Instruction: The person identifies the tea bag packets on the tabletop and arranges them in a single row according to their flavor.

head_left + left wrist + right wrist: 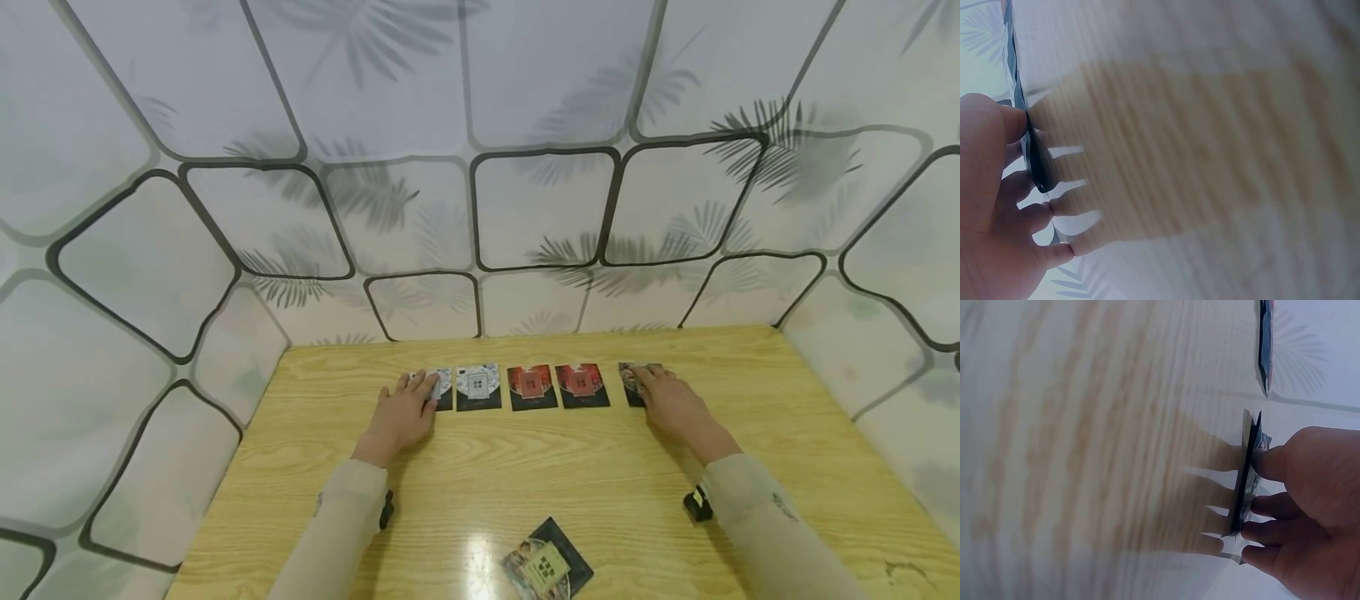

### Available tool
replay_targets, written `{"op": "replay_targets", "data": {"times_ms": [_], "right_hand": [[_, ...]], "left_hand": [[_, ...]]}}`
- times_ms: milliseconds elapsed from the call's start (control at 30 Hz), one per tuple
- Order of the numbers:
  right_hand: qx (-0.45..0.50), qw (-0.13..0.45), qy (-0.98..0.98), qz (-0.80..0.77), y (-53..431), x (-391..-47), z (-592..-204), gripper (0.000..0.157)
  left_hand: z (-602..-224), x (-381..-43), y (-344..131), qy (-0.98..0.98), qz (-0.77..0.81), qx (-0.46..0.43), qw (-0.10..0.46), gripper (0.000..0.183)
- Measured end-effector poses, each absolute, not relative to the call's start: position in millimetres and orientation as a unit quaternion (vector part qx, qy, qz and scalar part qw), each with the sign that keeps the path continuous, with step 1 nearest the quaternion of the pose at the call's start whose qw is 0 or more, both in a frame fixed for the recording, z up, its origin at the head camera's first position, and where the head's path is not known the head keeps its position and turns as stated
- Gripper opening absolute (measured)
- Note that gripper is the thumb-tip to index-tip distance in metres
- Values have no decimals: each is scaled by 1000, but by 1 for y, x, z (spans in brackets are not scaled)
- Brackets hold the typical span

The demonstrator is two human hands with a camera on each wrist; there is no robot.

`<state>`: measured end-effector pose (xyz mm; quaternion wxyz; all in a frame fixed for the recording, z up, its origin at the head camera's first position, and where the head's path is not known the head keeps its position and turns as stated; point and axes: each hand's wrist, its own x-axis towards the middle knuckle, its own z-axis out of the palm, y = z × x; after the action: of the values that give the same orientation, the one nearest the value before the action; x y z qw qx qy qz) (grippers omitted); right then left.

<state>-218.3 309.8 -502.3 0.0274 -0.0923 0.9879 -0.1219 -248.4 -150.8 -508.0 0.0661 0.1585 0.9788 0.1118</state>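
A row of flat, square printed packets lies near the table's back edge. At its left end my left hand (405, 414) rests over a white-and-black packet (444, 392), partly covering it; in the left wrist view the thumb (1015, 124) touches its dark edge. Beside it lies a second white-and-black packet (478, 387), then two red-and-black packets (532, 387) (582, 386). At the right end, my right hand (675, 407) touches a dark multicoloured packet (632, 386) with thumb and fingertips. The right wrist view shows that packet (1249, 481) edge-on, looking layered.
Another dark packet with a yellow label (546, 567) lies askew near the front of the wooden table (487, 467), possibly on top of another. Patterned fabric walls (547, 208) rise behind and at both sides. Each wrist wears a small black device (697, 504).
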Motion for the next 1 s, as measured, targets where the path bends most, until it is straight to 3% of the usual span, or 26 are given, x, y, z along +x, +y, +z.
{"op": "replay_targets", "data": {"times_ms": [600, 1000], "right_hand": [[-93, 39, 988, -117, 310, -217, -498, 48], [-146, -30, 980, -129, 293, -201, -490, 47]], "left_hand": [[-509, -250, -151, 979, 110, 157, 67, 55], [-503, -247, -150, 979, 116, 151, 71, 54]]}}
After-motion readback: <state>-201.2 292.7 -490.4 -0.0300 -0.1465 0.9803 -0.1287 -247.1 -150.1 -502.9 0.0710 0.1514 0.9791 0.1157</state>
